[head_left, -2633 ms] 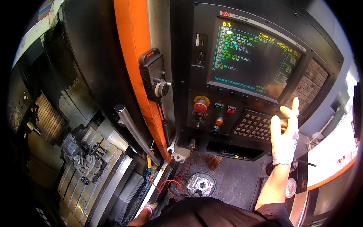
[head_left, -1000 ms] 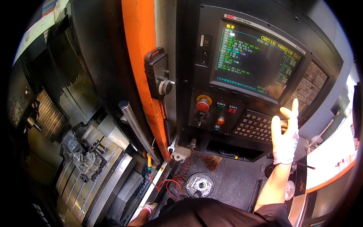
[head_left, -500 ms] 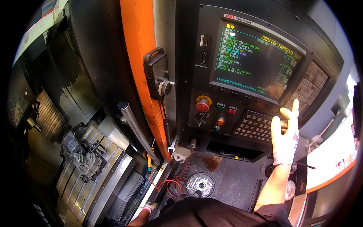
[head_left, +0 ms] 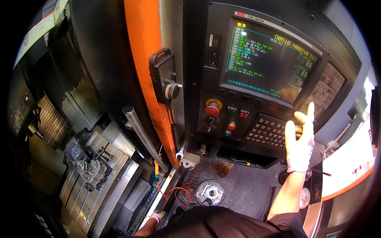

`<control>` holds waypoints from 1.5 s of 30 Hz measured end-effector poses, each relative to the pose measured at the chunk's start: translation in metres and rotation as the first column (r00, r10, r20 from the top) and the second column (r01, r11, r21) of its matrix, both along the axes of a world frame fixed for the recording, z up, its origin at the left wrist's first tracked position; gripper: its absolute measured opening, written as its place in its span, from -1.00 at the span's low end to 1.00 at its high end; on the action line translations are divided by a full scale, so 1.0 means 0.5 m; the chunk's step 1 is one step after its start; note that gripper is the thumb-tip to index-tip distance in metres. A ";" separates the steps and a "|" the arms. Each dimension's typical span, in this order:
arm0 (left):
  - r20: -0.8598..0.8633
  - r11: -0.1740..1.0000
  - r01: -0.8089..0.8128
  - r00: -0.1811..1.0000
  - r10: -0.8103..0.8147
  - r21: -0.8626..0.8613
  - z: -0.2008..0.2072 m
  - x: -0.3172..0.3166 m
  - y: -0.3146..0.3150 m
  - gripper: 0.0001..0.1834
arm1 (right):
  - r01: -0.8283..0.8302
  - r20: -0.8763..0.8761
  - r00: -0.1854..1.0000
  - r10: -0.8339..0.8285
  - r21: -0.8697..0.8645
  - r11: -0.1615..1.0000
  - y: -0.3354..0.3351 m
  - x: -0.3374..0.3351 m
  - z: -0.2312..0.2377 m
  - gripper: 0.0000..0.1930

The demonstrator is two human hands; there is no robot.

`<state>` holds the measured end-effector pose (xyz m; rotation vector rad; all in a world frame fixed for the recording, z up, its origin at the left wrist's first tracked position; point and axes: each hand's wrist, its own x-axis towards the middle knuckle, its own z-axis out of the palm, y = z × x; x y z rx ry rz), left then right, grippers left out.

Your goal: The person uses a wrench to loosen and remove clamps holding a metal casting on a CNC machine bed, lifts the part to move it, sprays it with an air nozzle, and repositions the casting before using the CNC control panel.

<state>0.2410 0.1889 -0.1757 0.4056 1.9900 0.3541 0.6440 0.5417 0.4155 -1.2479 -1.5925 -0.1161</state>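
Observation:
My right hand (head_left: 301, 144), in a white glove with pale yellow fingers, is raised in front of the right side of a black machine control panel (head_left: 194, 119). Its thumb and fingers are spread, with nothing seen in them. The keypad (head_left: 265, 131) lies just left of it, and a lit screen (head_left: 270, 59) with lines of coloured text is above. Low at the bottom, my left hand (head_left: 158, 216), also gloved, is by the pale metal sill (head_left: 160, 198) of the machine opening. Its fingers are too small and partly hidden to make out.
Metal castings (head_left: 89, 166) sit on a slotted machine table (head_left: 95, 198) at left. A handheld control box (head_left: 162, 75) hangs on an orange post (head_left: 139, 47). A red emergency button (head_left: 212, 109), a brush (head_left: 222, 168), a round metal part (head_left: 211, 192) and a coiled red hose (head_left: 182, 194) are nearby.
Both hands keep nearly the same place and pose. The view has shifted very slightly.

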 end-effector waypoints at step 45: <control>-0.032 0.995 0.077 0.996 -0.079 -0.063 -0.074 -0.010 -0.034 -0.31 | 0.043 0.020 0.999 -0.043 -0.014 0.999 -0.007 0.000 0.004 -0.60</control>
